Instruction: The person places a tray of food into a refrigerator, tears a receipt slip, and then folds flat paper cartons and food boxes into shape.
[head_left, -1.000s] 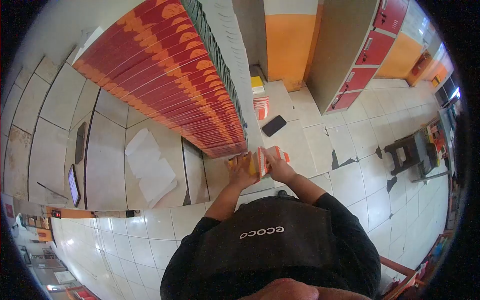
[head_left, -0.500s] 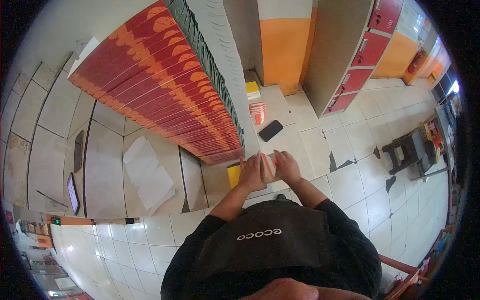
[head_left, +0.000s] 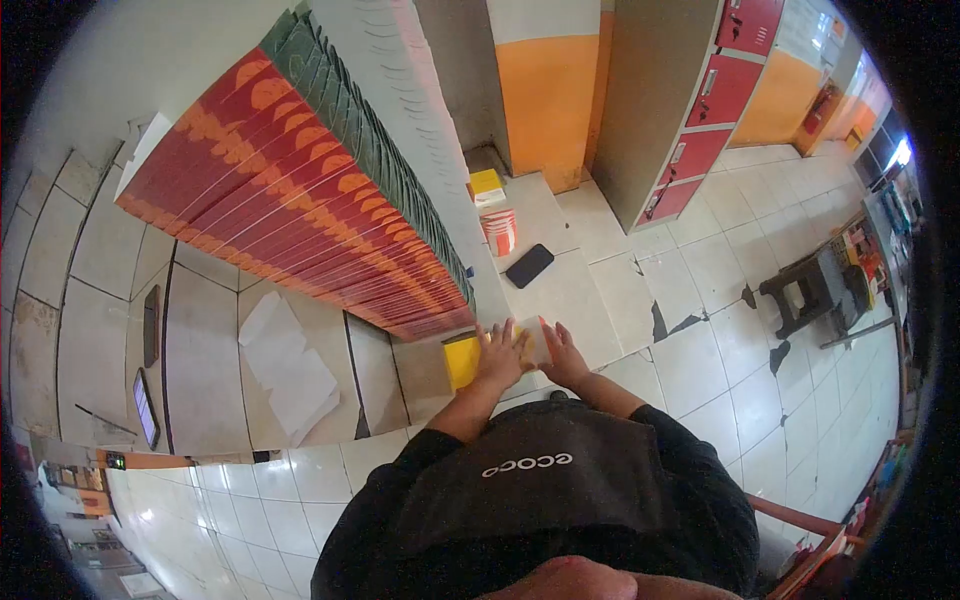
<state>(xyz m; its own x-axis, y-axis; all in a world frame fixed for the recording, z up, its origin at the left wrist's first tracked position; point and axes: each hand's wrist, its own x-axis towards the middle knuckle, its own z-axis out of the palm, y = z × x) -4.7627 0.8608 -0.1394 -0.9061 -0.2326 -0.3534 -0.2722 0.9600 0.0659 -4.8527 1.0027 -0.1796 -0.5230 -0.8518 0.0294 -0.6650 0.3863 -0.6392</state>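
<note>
A small stack of paper booklets, pale with an orange edge, lies on the tiled ledge in front of my body. My left hand rests over its left part, fingers spread. Along its right side is my right hand, with the fingers stretched out and touching it. Neither hand is wrapped round the stack, and my left hand covers part of it. Just left of my left hand sits a yellow block of paper. Beyond it rises a tall pile of red and orange printed booklets.
A black phone lies past my hands, near an orange-striped stack and a yellow-topped stack. Loose white sheets and a lit phone are on the left. Red-doored lockers and a dark stool stand right.
Earlier both hands gripped the stack with its striped edge upward. Now it lies lower and flatter, and the fingers have spread out over it. The view has shifted slightly.
</note>
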